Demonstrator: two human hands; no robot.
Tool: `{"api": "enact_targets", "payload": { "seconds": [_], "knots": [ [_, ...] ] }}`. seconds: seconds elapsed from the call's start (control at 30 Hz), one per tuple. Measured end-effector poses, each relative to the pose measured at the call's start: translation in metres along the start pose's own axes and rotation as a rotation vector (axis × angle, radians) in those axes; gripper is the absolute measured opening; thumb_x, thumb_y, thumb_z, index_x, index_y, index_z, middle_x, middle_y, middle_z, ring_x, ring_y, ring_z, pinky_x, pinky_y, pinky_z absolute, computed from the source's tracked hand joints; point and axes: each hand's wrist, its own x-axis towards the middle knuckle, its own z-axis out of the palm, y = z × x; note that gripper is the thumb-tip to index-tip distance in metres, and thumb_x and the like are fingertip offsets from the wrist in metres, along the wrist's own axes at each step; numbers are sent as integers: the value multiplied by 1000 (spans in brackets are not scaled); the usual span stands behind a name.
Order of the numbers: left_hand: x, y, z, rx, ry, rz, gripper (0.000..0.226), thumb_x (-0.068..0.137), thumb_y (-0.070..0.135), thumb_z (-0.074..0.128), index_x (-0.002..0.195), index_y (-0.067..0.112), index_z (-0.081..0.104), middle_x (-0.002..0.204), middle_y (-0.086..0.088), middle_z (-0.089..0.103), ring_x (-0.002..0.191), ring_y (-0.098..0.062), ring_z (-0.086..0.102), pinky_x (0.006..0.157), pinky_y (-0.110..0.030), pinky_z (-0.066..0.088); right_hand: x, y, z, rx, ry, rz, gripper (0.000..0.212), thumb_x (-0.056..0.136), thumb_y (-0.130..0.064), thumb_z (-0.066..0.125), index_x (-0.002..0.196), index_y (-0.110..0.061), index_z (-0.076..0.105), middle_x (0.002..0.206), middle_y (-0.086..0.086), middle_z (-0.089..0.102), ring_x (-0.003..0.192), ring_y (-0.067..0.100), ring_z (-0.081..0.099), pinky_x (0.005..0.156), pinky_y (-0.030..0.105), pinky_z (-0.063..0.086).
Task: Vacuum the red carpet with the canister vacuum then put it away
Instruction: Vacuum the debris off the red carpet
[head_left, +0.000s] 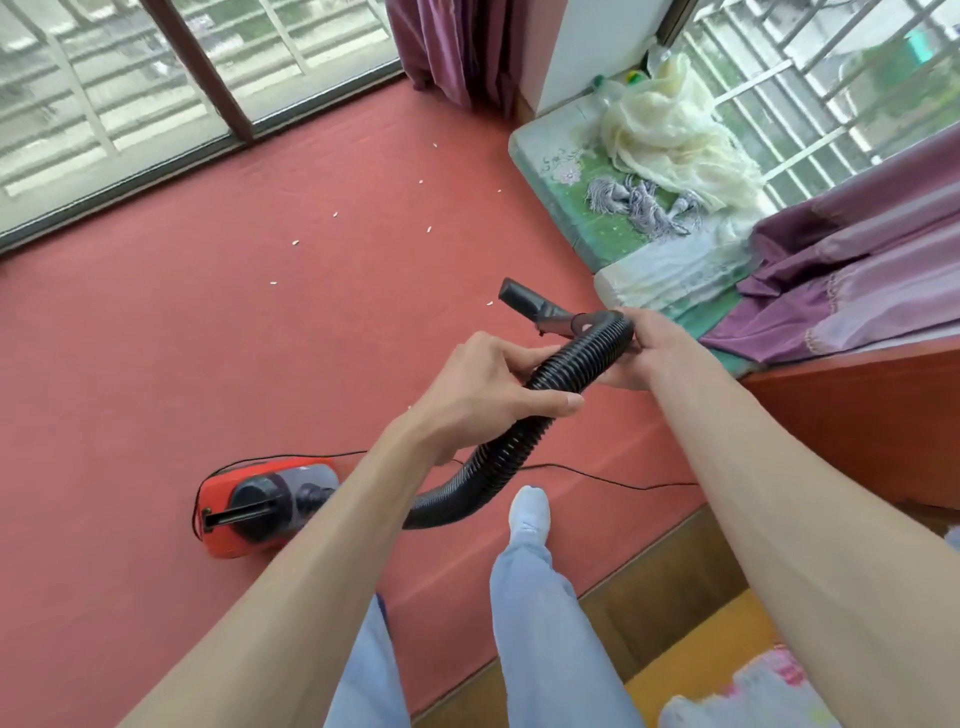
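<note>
Two hands (483, 389) (654, 348), one hose (571, 364).

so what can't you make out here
All head view:
- Where the hose meets the canister: behind the left forearm.
- Where the cord ends: behind the right forearm.
- What the white specks on the carpet are: too small.

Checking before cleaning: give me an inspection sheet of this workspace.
Surface: red carpet, wood floor at its near edge.
Job's things: canister vacuum on the carpet; black hose lifted, nozzle on its end.
Clutter: white scraps scattered on the carpet.
Grips: left hand holds the hose mid-length; right hand holds its nozzle end.
Cables: thin black cord lies across the carpet past the vacuum.
Surroundings: windows, purple curtain, green cushion with cream cloth.
</note>
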Motion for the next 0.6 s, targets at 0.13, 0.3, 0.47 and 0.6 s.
{"api": "enact_targets", "payload": {
  "seconds": [0.13,0.3,0.47,0.6],
  "knots": [
    [23,10,45,1,12,-27,36,77,27,85,110,36,77,73,12,65,61,-4,52,69,-20,48,14,-22,-41,-53,-18,-13,39,73,-19,68,111,-17,61,99,0,61,92,15,53,98,40,42],
    [19,-11,66,-57,-15,-105,33,78,31,84,109,39,77,75,0,70,64,-16,63,82,-38,58,18,6,-60,-65,-65,-33,16,87,-26,63,98,-15,60,85,5,57,90,19,52,102,34,42],
    [7,-53,88,-86,-58,-256,26,82,25,81,105,36,79,71,0,64,61,-17,59,67,-32,53,49,70,-79,-72,-3,-3,17,91,-29,63,98,-14,59,80,6,56,69,18,53,77,31,49],
    [4,-88,110,-32,-112,-354,22,81,26,81,103,24,80,67,-1,65,57,-17,62,60,-29,56,74,126,-103,-57,44,57,27,91,-29,62,107,-8,62,84,11,63,69,23,60,69,35,52]
  ]
}}
